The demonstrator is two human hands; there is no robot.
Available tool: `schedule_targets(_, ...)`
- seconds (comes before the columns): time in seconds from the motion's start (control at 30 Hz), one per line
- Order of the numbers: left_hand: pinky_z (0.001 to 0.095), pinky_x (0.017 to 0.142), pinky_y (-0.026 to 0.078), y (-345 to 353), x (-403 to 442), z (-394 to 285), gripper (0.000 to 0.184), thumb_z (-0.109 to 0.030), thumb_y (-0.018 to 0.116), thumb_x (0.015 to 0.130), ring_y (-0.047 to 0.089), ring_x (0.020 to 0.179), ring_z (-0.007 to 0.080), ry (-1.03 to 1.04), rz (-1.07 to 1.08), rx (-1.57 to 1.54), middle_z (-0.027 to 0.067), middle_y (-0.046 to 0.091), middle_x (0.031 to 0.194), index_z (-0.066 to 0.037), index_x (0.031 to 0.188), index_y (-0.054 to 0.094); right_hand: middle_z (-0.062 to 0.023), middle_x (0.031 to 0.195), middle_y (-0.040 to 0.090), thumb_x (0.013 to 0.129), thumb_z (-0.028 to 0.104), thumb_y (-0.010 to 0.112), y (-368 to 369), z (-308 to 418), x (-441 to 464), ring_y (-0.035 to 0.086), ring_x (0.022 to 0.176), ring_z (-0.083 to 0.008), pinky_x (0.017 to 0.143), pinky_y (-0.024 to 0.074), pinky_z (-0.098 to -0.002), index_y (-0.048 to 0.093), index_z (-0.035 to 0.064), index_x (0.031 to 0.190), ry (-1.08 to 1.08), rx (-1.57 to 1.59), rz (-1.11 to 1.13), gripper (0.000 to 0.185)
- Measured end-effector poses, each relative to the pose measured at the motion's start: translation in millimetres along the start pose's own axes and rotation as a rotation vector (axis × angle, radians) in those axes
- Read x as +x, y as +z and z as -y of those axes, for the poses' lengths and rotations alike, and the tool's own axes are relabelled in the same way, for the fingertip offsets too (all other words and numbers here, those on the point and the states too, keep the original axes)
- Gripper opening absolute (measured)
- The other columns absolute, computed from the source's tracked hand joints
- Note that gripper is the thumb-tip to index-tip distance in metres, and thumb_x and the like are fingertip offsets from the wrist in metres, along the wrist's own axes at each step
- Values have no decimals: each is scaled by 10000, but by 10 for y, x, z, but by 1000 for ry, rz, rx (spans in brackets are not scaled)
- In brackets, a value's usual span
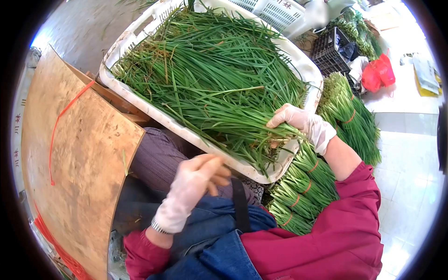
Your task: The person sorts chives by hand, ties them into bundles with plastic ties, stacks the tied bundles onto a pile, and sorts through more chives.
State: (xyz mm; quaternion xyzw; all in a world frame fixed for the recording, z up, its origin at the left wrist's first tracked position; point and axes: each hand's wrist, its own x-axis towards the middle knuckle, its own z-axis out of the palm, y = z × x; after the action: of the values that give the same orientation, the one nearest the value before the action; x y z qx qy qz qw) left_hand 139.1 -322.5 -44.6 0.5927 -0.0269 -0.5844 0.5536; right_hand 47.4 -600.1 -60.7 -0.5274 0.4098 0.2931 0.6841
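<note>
My right hand (303, 123), in a thin whitish glove, is closed round a bunch of garlic chives (252, 116) at the near right corner of a white plastic crate (214, 156). Long green leaves heap over most of the crate, with paler and some dry brown bits on the left. Above my lap, just outside the crate's near rim, hovers my left hand (193, 184), also gloved. Its fingers are loosely bent with gaps between them, slightly blurred, and nothing shows in them. A metal band (161, 226) circles the left wrist.
Tied chive bundles (305, 186) with orange bands lie right of the crate, and more bundles (347, 116) stand beyond. A wooden board (79, 154) is on my left, with a red strip (65, 116) across it. A black crate (329, 51) and red bag (379, 73) sit back right.
</note>
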Motion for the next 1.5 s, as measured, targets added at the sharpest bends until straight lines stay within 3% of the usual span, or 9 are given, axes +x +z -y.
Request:
schedule_targets(0.23, 397, 764, 475, 313, 587, 443, 664, -531, 477, 860, 567, 976, 295, -201, 279, -380, 238, 514, 1128, 13, 1231, 401, -134, 720, 637, 781, 163, 601, 428, 77, -282, 627, 554, -229, 431, 480, -282, 623, -78, 854, -24, -86, -113, 253)
schedule_targets(0.3, 442, 872, 409, 384, 629, 397, 639, -552, 473, 854, 537, 1012, 287, -120, 382, -506, 187, 516, 1141, -45, 1239, 411, -144, 735, 590, 748, 221, 623, 551, -4, -306, 602, 595, -231, 548, 487, -305, 616, -61, 786, -372, -575, -78, 285)
schedule_targets(0.43, 377, 834, 438, 570, 615, 331, 384, -389, 584, 847, 556, 929, 189, -102, 163, -775, 55, 591, 999, -83, 1076, 549, -200, 620, 570, 715, 277, 620, 969, -98, -461, 580, 612, -381, 580, 486, -388, 547, -69, 783, -474, -927, -367, 360)
schedule_targets(0.73, 271, 715, 455, 682, 351, -113, 109, -144, 583, 808, 566, 746, 144, 180, 82, -802, 37, 612, 818, -51, 862, 603, -194, 750, 566, 722, 255, 617, 1329, -1, -862, 582, 563, -310, 506, 466, -391, 478, -128, 1033, -796, -1532, -690, 513)
schedule_targets(0.87, 270, 673, 472, 751, -51, -505, 134, -159, 583, 796, 574, 672, 149, 363, 115, -589, 47, 610, 759, -32, 832, 604, -180, 822, 578, 688, 231, 678, 1407, 184, -1363, 596, 607, -314, 525, 483, -373, 507, -71, 1080, -1079, -1443, -811, 523)
schedule_targets(1.0, 235, 537, 475, 666, -667, -899, 135, -92, 588, 767, 588, 563, 136, 344, 140, -762, 80, 619, 663, 38, 759, 626, -191, 952, 590, 678, 446, 718, 1466, 327, -1739, 612, 808, -295, 696, 490, -342, 568, -52, 1081, -1427, -1237, -634, 658)
schedule_targets(1.17, 299, 638, 460, 267, -1385, -873, 395, -103, 503, 835, 500, 689, 141, 1057, -70, -435, 103, 522, 925, 100, 1151, 378, -228, 1038, 581, 845, 471, 515, 1601, 498, -1725, 588, 860, -251, 752, 464, -326, 600, -104, 948, -1875, -748, -475, 590)
schedule_targets(1.33, 290, 694, 418, -718, -2415, -582, 587, -77, 449, 852, 383, 790, 119, 1254, -32, -438, 110, 419, 1059, 130, 1314, 152, -104, 808, 641, 781, 62, 645, 1953, 355, -1020, 597, 708, -162, 643, 481, -268, 643, -6, 936, -1348, -473, -256, 169)
schedule_targets(1.5, 282, 718, 460, -1410, -3260, 259, 478, -83, 443, 864, 451, 820, 138, 1291, -610, -360, 113, 443, 1032, 90, 1270, 257, -163, 706, 600, 757, 211, 573, 2691, -234, -76, 595, 704, -346, 635, 482, -427, 617, 38, 767, -1342, -1098, -97, 179)
